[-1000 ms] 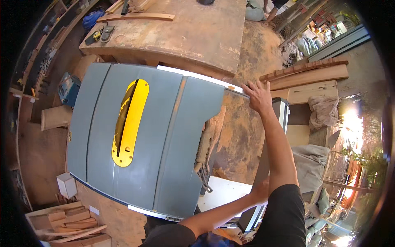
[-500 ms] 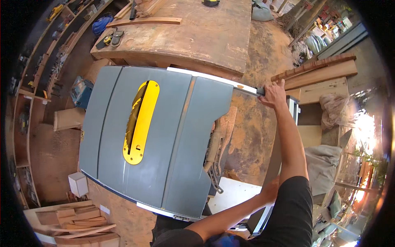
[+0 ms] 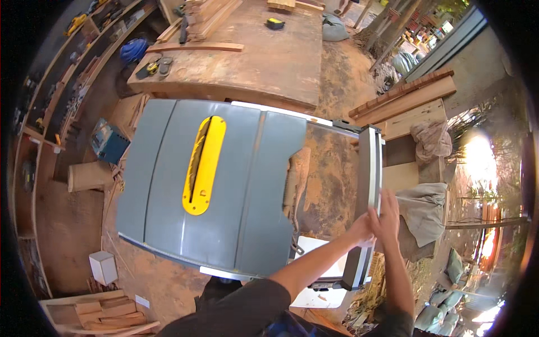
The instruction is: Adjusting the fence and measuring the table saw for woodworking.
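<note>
A grey table saw (image 3: 168, 146) stands before me, its yellow throat plate (image 3: 210, 174) set in the top with the toothed blade (image 3: 197, 163) showing in the slot. To the right, apart from the grey top, a long metal rip fence (image 3: 368, 168) spans between the rails. My left hand (image 3: 362, 229) reaches across the near half of the fence, its fingers partly hidden. Right beside it, my right hand (image 3: 388, 216) overlaps it at the fence's right side, fingers stretched out and pointing away from me. I see nothing held in the right hand.
A wooden workbench (image 3: 269, 62) with boards and a yellow-black tape measure (image 3: 274, 23) stands beyond the saw. Shelves (image 3: 73, 73) line the left. Wood offcuts (image 3: 106, 312) lie at the lower left. Planks (image 3: 404, 101) and draped cloths (image 3: 421, 208) are at the right.
My right hand has left the far rail's end and come back toward me beside the left hand. The left hand has come out from behind the right arm. The view has shifted.
</note>
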Motion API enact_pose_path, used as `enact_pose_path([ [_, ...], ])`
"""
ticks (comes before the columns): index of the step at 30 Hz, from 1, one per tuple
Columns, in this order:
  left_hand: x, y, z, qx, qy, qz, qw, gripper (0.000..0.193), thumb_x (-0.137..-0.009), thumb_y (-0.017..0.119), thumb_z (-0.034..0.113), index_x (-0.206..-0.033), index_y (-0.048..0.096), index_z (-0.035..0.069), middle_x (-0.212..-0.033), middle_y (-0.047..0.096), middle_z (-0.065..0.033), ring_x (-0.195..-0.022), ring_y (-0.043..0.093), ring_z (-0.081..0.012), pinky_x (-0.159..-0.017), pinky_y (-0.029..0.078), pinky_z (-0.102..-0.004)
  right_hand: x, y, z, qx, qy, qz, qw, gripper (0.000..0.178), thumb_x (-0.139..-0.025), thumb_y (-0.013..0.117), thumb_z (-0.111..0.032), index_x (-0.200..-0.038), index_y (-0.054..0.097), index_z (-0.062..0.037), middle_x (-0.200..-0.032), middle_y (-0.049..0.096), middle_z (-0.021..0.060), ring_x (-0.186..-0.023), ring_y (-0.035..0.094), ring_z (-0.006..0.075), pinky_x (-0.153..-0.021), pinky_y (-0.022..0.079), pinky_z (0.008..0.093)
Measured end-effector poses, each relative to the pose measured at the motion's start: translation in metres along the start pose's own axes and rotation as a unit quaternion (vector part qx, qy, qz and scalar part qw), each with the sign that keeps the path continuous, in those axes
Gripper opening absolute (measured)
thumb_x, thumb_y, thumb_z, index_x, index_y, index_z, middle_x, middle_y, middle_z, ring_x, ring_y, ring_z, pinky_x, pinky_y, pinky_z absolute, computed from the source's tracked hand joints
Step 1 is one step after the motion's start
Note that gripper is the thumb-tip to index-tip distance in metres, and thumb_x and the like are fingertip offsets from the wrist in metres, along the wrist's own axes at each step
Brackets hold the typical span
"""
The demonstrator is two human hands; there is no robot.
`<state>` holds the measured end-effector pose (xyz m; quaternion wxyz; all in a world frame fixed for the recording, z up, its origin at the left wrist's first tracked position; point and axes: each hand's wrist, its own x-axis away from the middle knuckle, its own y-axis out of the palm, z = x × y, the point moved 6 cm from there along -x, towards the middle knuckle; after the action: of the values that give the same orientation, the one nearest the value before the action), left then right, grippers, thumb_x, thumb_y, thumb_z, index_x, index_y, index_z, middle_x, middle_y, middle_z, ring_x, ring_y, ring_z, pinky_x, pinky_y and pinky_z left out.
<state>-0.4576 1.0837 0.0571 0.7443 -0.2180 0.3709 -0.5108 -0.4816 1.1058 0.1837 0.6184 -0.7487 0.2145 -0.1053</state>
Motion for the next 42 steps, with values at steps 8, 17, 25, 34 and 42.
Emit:
enact_pose_path([
  [8,0.041,-0.042,-0.010,-0.043,0.070,-0.009,0.997,0.024,-0.082,0.063,0.031,-0.072,0.079,0.016,-0.080,0.073,-0.0048,-0.098,0.065,-0.0236,-0.122,0.025,-0.0500,0.198,0.068,-0.013,-0.176,0.373,-0.069,0.908,0.080,-0.089,0.071,-0.042,-0.151,0.042,0.0005,-0.147,0.053,0.0250,-0.138,0.051,0.0358,-0.112,0.039,0.0425],
  [17,0.191,-0.222,-0.072,-0.007,0.096,0.047,0.994,0.015,-0.078,0.069,0.024,-0.073,0.075,0.012,-0.083,0.070,-0.0058,-0.098,0.065,-0.0263,-0.118,0.035,-0.0497,0.161,0.100,-0.226,-0.133,0.342,-0.088,0.926,0.096,-0.084,0.071,-0.061,-0.148,0.043,0.0049,-0.135,0.059,0.0331,-0.127,0.056,0.0466,-0.106,0.044,0.0474],
  [25,0.394,-0.386,-0.117,-0.052,0.024,0.199,0.978,0.035,-0.085,0.075,0.026,-0.118,0.072,0.013,-0.134,0.063,-0.0114,-0.128,0.055,-0.0341,-0.112,0.041,-0.0509,0.214,0.068,-0.416,-0.378,0.168,0.015,0.910,0.043,-0.089,0.075,-0.015,-0.129,0.066,-0.0005,-0.118,0.071,0.0135,-0.103,0.067,0.0204,-0.094,0.053,0.0346],
  [34,0.541,-0.479,-0.230,-0.285,-0.201,0.238,0.907,0.044,-0.089,0.071,0.031,-0.127,0.067,0.009,-0.140,0.058,-0.0151,-0.132,0.050,-0.0348,-0.110,0.038,-0.0518,0.411,0.426,-0.402,-0.411,0.242,-0.274,0.835,0.050,-0.093,0.071,-0.034,-0.133,0.064,-0.0045,-0.123,0.070,0.0203,-0.115,0.066,0.0278,-0.098,0.051,0.0409],
  [42,0.534,-0.464,-0.235,-0.296,-0.239,0.124,0.917,0.063,-0.090,0.069,0.046,-0.141,0.059,0.011,-0.155,0.047,-0.0155,-0.146,0.039,-0.0346,-0.119,0.028,-0.0536,0.327,0.574,-0.389,-0.248,0.268,-0.009,0.931,0.057,-0.097,0.055,-0.052,-0.134,0.061,-0.0095,-0.125,0.066,0.0180,-0.112,0.062,0.0384,-0.103,0.050,0.0475],
])
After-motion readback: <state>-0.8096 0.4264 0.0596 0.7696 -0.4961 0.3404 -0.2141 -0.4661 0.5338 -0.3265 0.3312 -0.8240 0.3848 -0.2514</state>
